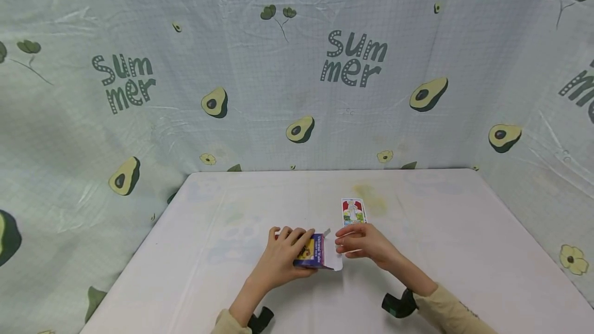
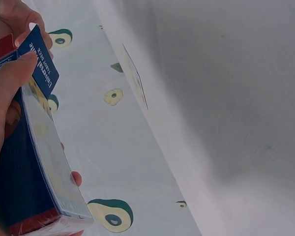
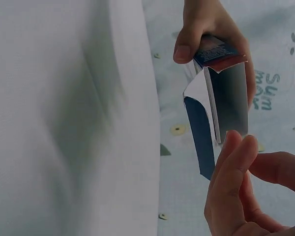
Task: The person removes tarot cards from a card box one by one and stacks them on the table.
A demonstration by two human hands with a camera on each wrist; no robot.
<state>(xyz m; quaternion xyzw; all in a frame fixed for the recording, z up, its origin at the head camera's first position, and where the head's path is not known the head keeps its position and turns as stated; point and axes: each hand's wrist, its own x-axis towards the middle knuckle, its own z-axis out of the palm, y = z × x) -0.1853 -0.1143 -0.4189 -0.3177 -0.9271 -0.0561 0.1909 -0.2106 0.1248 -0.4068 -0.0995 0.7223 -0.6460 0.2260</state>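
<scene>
My left hand (image 1: 290, 254) grips a tarot card box (image 1: 318, 251), blue and purple with a yellow picture, just above the white table. Its lid flap (image 2: 39, 64) stands open toward the right. In the right wrist view the box mouth shows a dark hollow (image 3: 231, 98) with thin pale edges along one side. My right hand (image 1: 364, 244) is at that open end, fingers bent loosely and fingertips (image 3: 248, 145) right at the mouth's edge. No card shows between them. A tarot card (image 1: 352, 210) with a pale figure on red lies face up beyond the right hand, partly covered by it.
The white table (image 1: 185, 262) reaches back to a pale curtain (image 1: 250, 76) printed with avocados and lettering. Black wrist camera mounts (image 1: 399, 304) hang under both forearms, close over the table.
</scene>
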